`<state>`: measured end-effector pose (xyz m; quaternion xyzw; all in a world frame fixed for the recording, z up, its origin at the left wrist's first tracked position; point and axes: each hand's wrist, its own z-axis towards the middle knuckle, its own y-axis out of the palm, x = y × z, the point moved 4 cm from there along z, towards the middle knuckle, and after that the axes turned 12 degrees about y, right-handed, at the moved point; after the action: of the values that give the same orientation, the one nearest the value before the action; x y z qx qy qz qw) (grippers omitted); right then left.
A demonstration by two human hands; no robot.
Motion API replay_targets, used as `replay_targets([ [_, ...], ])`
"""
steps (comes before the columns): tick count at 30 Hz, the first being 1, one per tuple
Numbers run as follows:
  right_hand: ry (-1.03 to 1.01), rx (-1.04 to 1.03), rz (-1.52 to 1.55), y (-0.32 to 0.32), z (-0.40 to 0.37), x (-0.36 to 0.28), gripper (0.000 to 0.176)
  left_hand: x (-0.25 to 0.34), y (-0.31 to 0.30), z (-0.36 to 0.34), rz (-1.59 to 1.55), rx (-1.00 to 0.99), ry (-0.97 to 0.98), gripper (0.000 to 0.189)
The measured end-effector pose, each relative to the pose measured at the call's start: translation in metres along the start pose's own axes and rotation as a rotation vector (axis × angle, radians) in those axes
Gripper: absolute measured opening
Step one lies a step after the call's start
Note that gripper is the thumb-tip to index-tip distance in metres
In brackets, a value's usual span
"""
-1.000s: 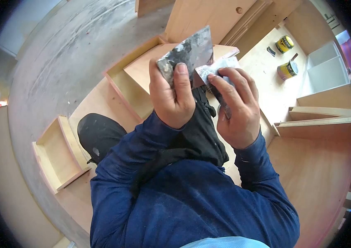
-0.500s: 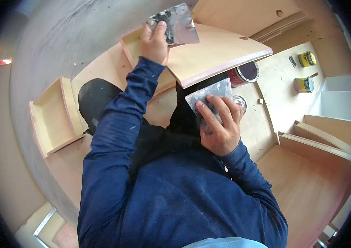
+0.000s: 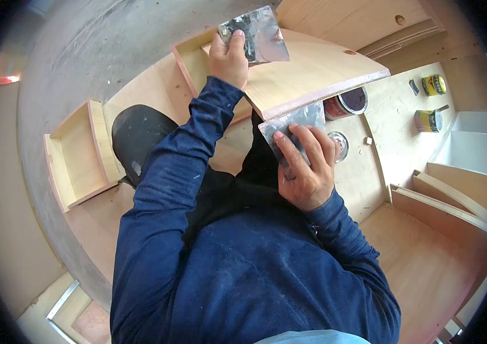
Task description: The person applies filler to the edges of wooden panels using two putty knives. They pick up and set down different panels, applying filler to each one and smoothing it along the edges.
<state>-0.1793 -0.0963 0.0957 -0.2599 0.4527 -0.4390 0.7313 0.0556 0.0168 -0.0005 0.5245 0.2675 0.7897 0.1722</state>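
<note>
Scraper [image 3: 265, 46] under thumb in closed left grip [image 3: 229, 63], second scraper [image 3: 307, 116] under fingers in closed right grip [image 3: 310, 173]

A wooden drawer [image 3: 79, 162] lies at left, a yellow can [image 3: 434, 85] and a grey-topped can [image 3: 427, 121] at right.

We get a bright view with soft shadows, palest on the board [image 3: 395, 127] at right. A red-white glow [image 3: 2, 79] flares at left; the upper scraper [image 3: 269, 43] shines. Straight edges bow, blurring toward black corners.
</note>
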Motion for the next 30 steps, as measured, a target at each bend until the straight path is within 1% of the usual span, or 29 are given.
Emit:
replay_targets([
  [7, 0.004, -0.003, -0.014, 0.0, 0.001, -0.002, 0.065, 0.0, 0.003, -0.002, -0.046, 0.017, 0.0, 0.014],
  [11, 0.013, 0.0, 0.034, -0.002, 0.002, -0.003, 0.065, 0.002, 0.004, -0.002, -0.056, 0.018, 0.02, 0.014],
  [14, 0.006, 0.013, 0.037, -0.002, 0.001, -0.001, 0.065, 0.0, 0.002, -0.002, -0.044, 0.002, 0.006, 0.013],
  [19, -0.019, 0.023, 0.013, 0.001, 0.005, -0.003, 0.065, -0.001, 0.002, -0.003, -0.056, 0.041, -0.01, 0.013],
  [23, 0.019, -0.015, 0.016, -0.001, 0.004, -0.003, 0.064, 0.002, 0.004, -0.004, -0.082, 0.039, -0.038, 0.013],
  [26, 0.007, -0.003, 0.02, -0.006, 0.002, -0.003, 0.064, -0.001, 0.001, -0.003, -0.064, 0.027, -0.052, 0.014],
  [28, -0.005, 0.016, 0.024, -0.008, 0.002, -0.004, 0.064, 0.0, 0.001, 0.0, 0.105, -0.143, -0.003, 0.023],
  [29, -0.005, 0.01, 0.028, -0.008, 0.004, -0.005, 0.064, -0.002, 0.002, -0.001, 0.105, -0.144, -0.003, 0.023],
  [30, -0.006, 0.004, 0.032, -0.008, 0.006, -0.006, 0.064, -0.001, 0.006, -0.002, 0.0, -0.068, -0.013, 0.018],
])
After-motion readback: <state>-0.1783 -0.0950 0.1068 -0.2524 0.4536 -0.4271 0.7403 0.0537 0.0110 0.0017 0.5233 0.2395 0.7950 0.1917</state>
